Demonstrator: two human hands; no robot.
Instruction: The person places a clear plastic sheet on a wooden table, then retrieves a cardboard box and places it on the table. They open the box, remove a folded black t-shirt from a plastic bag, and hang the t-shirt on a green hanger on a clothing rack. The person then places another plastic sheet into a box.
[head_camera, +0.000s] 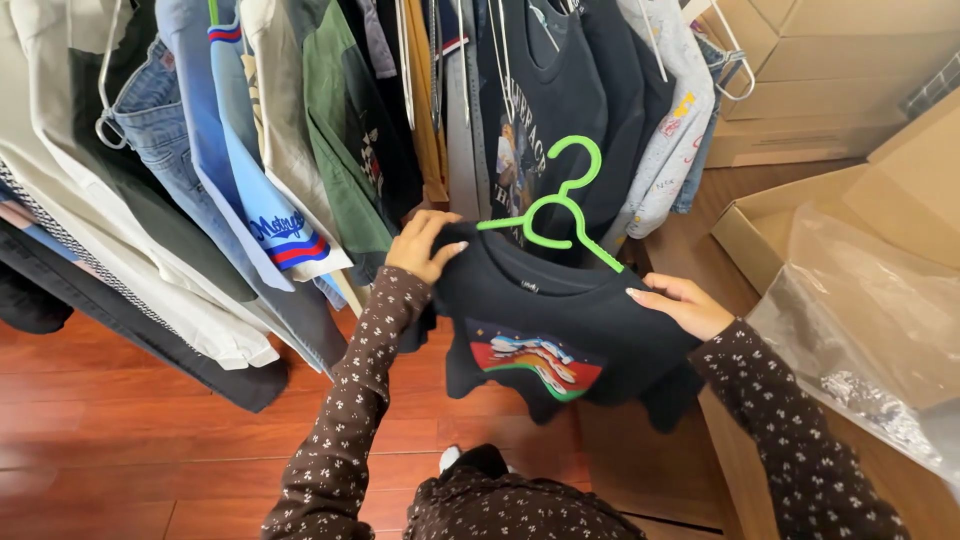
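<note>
Fingers (447, 250) of the left hand (420, 247) are curled over the left shoulder of a black sweatshirt (545, 335), pinching the fabric, while the right hand (682, 303) lies flatter on the other shoulder, fingers fairly straight and thumb tucked behind, so holding it too as far as I can tell. It's held up in mid-air in front of a packed clothes rail (400, 80), above the wooden floor (120, 440).

What I'd worry about: the green plastic hanger (560, 205) looks only partly seated. One arm pokes out at the neckline and the hook sits tilted, so the top could slide off that side if either grip eases. The hook might also snag on the neighbouring garments.

The sweatshirt itself is dark, soft-looking, with a rainbow-coloured graphic on the chest, hem bunching slightly. An open cardboard box (770, 225) with clear plastic wrap (860, 330) sits to the right.
</note>
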